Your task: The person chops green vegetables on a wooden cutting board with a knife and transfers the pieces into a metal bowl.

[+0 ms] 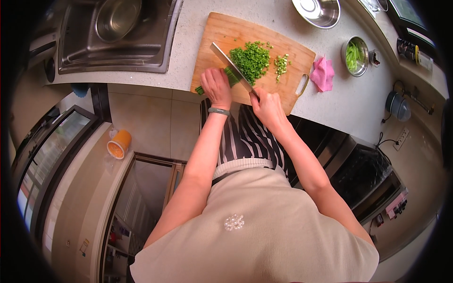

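Note:
On a wooden cutting board (219, 32), my left hand (216, 86) presses down a bunch of green onion stalks (231, 76), whose ends stick out on both sides of it. My right hand (267, 108) grips the handle of a kitchen knife (233, 64). The blade slants across the board, right beside the cut face of the bunch. Against its other side lies a heap of finely chopped green onion (252, 62). A smaller pile of paler chopped pieces (281, 67) sits to the right of it.
A crumpled pink cloth (322, 74) lies right of the board. Beyond it stand a metal bowl of sliced green vegetable (355, 56) and a small jar (374, 57). Another metal bowl (320, 14) is at the back. To the left is a steel sink (81, 60) with a basin (118, 19) in it.

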Motion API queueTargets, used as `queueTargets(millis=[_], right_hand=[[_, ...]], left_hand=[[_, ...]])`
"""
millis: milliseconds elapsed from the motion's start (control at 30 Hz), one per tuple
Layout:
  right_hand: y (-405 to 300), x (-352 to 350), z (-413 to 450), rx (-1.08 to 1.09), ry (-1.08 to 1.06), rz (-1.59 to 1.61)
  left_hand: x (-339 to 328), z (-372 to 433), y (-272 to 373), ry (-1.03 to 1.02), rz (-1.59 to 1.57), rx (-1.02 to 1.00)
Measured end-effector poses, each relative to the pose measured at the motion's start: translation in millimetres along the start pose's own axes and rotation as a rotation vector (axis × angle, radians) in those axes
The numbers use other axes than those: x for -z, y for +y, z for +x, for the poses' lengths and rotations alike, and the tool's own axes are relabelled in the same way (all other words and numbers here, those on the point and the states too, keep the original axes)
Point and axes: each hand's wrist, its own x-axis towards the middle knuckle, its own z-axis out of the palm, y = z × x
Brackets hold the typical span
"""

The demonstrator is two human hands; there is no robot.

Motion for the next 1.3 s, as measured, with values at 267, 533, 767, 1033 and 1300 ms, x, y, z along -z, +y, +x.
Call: queueTargets(millis=[267,533,767,1033,1300], right_hand=[[-2.3,-14.1,6.0,-0.036,-0.041,-0.132],[9.2,-15.4,15.8,-0.077,0.057,0.192],[-4.8,3.6,2.5,-0.012,-0.013,0.003],[-13.1,-12.5,7.8,-0.053,-0.032,-0.173],[6.7,-14.9,15.9,-0.068,0.065,0.137]], left_hand=[[0.6,-0.3,0.3,0.018,-0.001,-0.005],[0.9,1.9,0.7,0.014,-0.007,-0.026],[-0.6,0.3,-0.3,0.028,-0.012,-0.011],[-0.2,-0.5,0.0,0.019,-0.006,0.020],[0.5,0.2,1.0,0.015,-0.013,-0.002]])
